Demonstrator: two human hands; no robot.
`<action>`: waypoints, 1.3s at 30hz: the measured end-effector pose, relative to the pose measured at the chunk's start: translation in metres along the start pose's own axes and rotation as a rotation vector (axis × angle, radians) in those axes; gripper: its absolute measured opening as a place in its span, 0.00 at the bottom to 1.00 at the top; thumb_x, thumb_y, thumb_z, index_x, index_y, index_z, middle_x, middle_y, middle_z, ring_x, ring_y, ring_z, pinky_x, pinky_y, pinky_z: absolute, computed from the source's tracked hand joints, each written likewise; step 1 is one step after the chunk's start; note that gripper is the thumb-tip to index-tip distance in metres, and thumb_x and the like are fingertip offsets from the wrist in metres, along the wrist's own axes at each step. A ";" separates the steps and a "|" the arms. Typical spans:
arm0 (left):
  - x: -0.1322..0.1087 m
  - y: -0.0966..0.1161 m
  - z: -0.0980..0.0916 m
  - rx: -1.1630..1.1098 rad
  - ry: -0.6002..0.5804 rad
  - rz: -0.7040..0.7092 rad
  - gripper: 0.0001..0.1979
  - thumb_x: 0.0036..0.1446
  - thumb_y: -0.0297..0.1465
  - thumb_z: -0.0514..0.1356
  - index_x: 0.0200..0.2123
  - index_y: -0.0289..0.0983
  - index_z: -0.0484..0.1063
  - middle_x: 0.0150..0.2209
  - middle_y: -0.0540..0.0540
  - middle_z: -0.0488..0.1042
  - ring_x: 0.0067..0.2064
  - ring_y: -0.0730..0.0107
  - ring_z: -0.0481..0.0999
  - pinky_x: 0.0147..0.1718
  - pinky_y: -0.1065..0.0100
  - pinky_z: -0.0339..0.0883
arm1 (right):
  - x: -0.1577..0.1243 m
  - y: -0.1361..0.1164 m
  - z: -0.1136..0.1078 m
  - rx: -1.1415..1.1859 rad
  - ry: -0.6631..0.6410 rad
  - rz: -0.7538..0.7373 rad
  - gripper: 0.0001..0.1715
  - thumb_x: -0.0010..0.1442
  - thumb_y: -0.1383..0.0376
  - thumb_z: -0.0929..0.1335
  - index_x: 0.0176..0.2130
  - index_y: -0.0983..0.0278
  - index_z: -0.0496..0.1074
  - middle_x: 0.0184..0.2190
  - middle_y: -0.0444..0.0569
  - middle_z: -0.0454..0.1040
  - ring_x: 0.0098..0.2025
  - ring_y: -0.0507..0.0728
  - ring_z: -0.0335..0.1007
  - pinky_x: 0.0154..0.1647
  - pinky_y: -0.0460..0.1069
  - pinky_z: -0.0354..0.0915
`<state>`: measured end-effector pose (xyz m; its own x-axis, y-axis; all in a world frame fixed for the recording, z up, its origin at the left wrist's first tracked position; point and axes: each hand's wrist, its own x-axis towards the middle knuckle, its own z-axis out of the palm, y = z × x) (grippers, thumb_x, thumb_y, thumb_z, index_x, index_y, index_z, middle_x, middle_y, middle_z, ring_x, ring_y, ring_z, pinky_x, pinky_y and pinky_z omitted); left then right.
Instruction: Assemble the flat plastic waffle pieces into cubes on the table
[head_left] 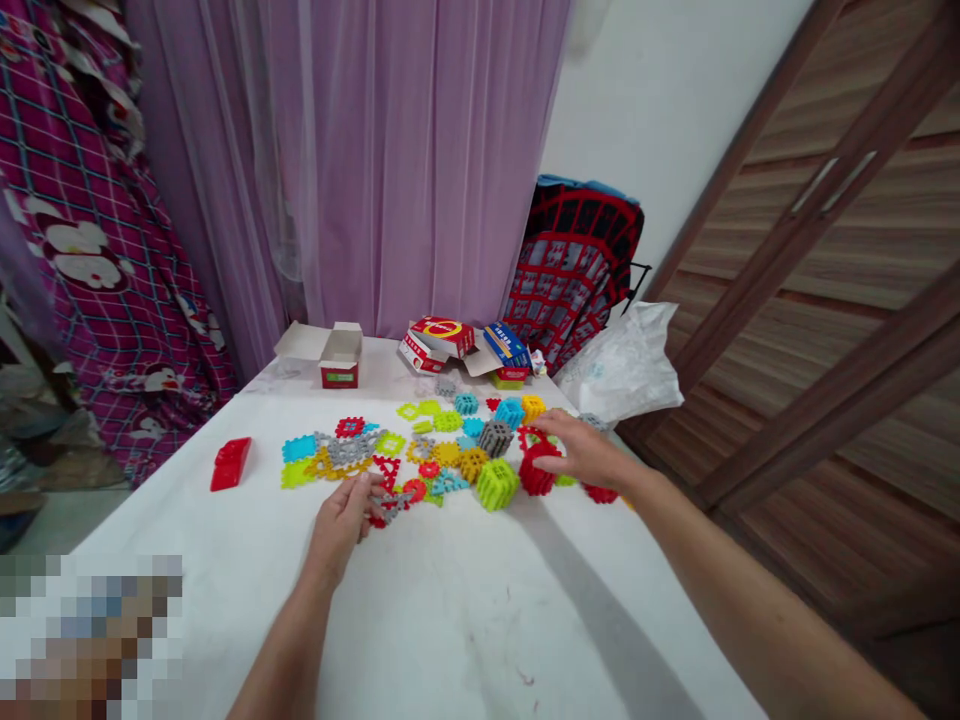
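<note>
Many toothed plastic building pieces in several colours lie across the white table. My left hand [346, 512] is low over the table at the near left of the pile, its fingers curled together. Grey toothed pieces [401, 502] lie right beside its fingertips; what the fingers hold, if anything, is hidden. To the right, my right hand [581, 448] curves its thumb and fingers round a red toothed block [537, 472]. Left of that block stand a lime-green cube [496, 485] and a dark grey cube [495, 438]. Blue [510, 411] and yellow cubes [533, 406] stand behind.
An open small box [340, 376] stands at the back left of the table [442, 620], with red boxes [442, 340] and a blue box [507, 346] further right. A red plastic piece [230, 464] lies far left. A white plastic bag [626, 365] sits at the right edge.
</note>
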<state>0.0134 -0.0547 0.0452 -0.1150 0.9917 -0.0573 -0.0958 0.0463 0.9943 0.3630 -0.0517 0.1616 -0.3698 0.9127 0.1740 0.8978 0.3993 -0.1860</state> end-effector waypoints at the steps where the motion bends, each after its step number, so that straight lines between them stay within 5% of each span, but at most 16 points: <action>1: 0.000 0.001 0.000 0.000 0.020 0.005 0.34 0.41 0.61 0.60 0.35 0.35 0.76 0.28 0.46 0.77 0.19 0.76 0.67 0.13 0.73 0.54 | -0.002 0.019 -0.007 -0.015 -0.038 0.030 0.28 0.56 0.59 0.71 0.56 0.61 0.72 0.51 0.55 0.71 0.53 0.62 0.68 0.55 0.55 0.63; 6: -0.001 0.003 0.000 0.013 0.049 0.030 0.35 0.38 0.62 0.62 0.33 0.35 0.76 0.24 0.48 0.75 0.18 0.74 0.67 0.14 0.72 0.56 | 0.002 0.069 -0.015 -0.083 -0.192 0.028 0.31 0.51 0.57 0.74 0.54 0.61 0.74 0.49 0.55 0.75 0.50 0.62 0.71 0.53 0.54 0.65; 20: 0.003 -0.002 0.000 0.064 0.084 0.028 0.32 0.38 0.58 0.65 0.33 0.35 0.76 0.28 0.46 0.76 0.22 0.71 0.70 0.14 0.72 0.59 | 0.011 0.074 -0.003 -0.073 -0.317 -0.025 0.33 0.50 0.58 0.75 0.56 0.54 0.73 0.51 0.51 0.74 0.52 0.61 0.70 0.53 0.53 0.63; 27: 0.003 -0.003 -0.001 0.051 0.085 0.027 0.30 0.39 0.57 0.65 0.32 0.35 0.76 0.30 0.45 0.76 0.24 0.72 0.70 0.15 0.73 0.59 | 0.010 0.072 -0.002 -0.086 -0.355 -0.006 0.39 0.51 0.60 0.74 0.61 0.60 0.68 0.53 0.56 0.73 0.54 0.63 0.69 0.55 0.53 0.63; 32: 0.006 -0.009 -0.003 0.038 0.080 0.026 0.30 0.39 0.55 0.66 0.35 0.34 0.76 0.29 0.46 0.75 0.24 0.72 0.70 0.14 0.73 0.59 | -0.013 0.068 -0.002 -0.032 -0.200 0.078 0.33 0.54 0.64 0.71 0.59 0.61 0.68 0.52 0.55 0.74 0.50 0.60 0.72 0.51 0.52 0.65; 36: 0.007 -0.011 -0.005 0.048 0.078 0.026 0.31 0.40 0.56 0.66 0.36 0.34 0.76 0.30 0.46 0.75 0.24 0.72 0.70 0.15 0.73 0.59 | -0.045 0.049 0.019 0.007 0.076 0.303 0.18 0.58 0.71 0.62 0.44 0.62 0.76 0.42 0.50 0.78 0.44 0.58 0.74 0.46 0.51 0.65; 39: 0.007 -0.012 -0.007 0.071 0.072 0.037 0.31 0.42 0.57 0.64 0.36 0.34 0.76 0.30 0.45 0.75 0.25 0.71 0.70 0.15 0.72 0.60 | -0.060 0.027 0.043 0.015 0.107 0.413 0.18 0.58 0.73 0.60 0.36 0.59 0.77 0.39 0.46 0.80 0.43 0.57 0.74 0.44 0.49 0.64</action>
<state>0.0072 -0.0486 0.0322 -0.1887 0.9817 -0.0241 -0.0205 0.0206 0.9996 0.3991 -0.0914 0.1050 0.0474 0.9823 0.1813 0.9615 0.0043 -0.2747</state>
